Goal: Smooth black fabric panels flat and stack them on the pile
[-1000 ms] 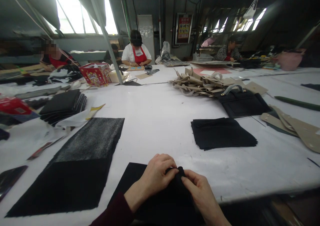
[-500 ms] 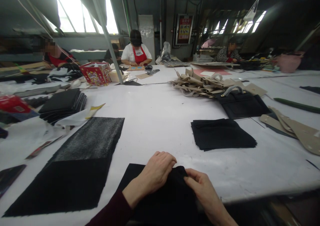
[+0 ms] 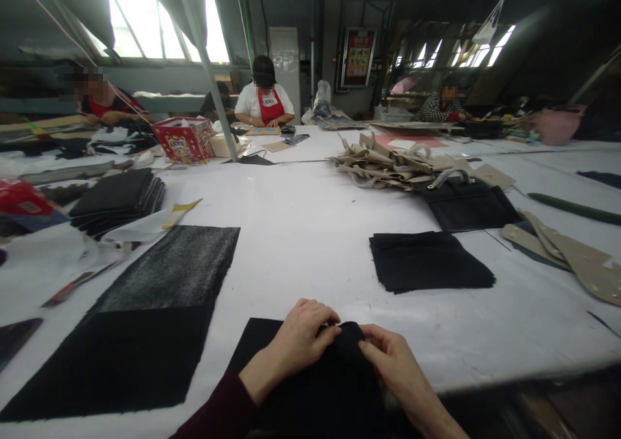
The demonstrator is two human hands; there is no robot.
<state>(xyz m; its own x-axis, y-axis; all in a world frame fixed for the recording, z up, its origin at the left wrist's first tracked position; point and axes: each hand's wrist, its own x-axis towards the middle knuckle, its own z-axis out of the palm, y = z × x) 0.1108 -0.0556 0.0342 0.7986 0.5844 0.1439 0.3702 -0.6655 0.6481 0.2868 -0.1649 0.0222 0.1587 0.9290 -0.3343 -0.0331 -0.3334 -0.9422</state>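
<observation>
A black fabric piece (image 3: 320, 387) lies at the table's near edge, below both hands. Along its far edge, my left hand (image 3: 303, 335) is closed with thumb and fingers pinching the cloth. At the far right corner, my right hand (image 3: 388, 355) pinches the same fabric between thumb and fingers, and the corner bulges up slightly between the hands. To the left lies a stack of black fabric sheets (image 3: 145, 355), its far part speckled grey. Beyond my right hand sits a neat pile of black fabric pieces (image 3: 431, 261).
Farther right are a black handbag (image 3: 470, 203), a heap of beige strips (image 3: 388, 164) and beige flat pieces (image 3: 567, 251). Folded black pieces (image 3: 116, 200) and a red box (image 3: 182, 138) stand at left, near a metal pole (image 3: 208, 70). Several people work across the table.
My left thumb now shows pressed toward the fingers at the cloth's edge. The right hand has barely shifted. The view has turned very slightly.
</observation>
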